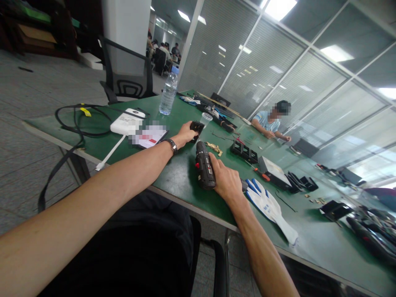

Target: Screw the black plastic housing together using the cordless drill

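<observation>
Driver: gripped by right hand, tip toward block just beyond; left hand pinches block.

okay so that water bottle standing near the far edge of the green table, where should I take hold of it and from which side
Probably take the water bottle round its clear middle, below the blue cap. It stands upright, and its round body suits a wrap-around grip from the side. Come from the near side: the left hand is the closer one but holds a small black part, and the right hand holds the electric screwdriver.
</observation>
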